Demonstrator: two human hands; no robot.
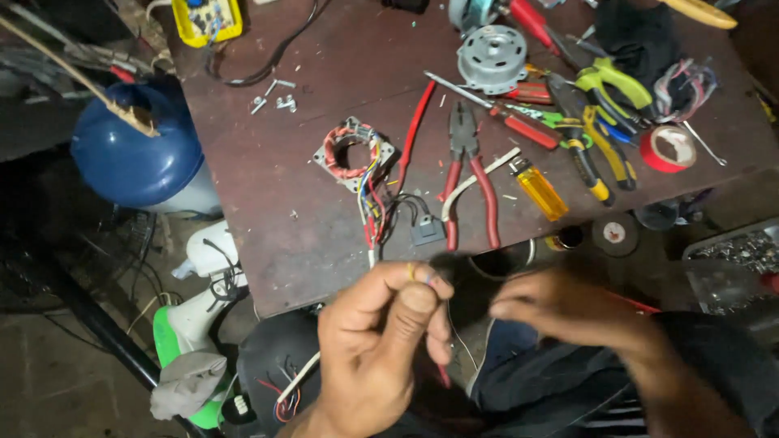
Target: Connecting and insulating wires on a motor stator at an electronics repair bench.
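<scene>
Wires [372, 212] from stator [355, 152] near counter [268, 203] front edge, pinched in closed left hand [388, 341] just off that edge. Right hand [568, 308] blurred, fingers half curled, grip impossible to tell. Red pliers [469, 174] just beside.

A bundle of thin coloured wires [372, 212] runs from the square stator [354, 152], which lies flat near the middle of my bench [268, 203], down past its near edge, their ends pinched in my left hand [381, 341].
</scene>
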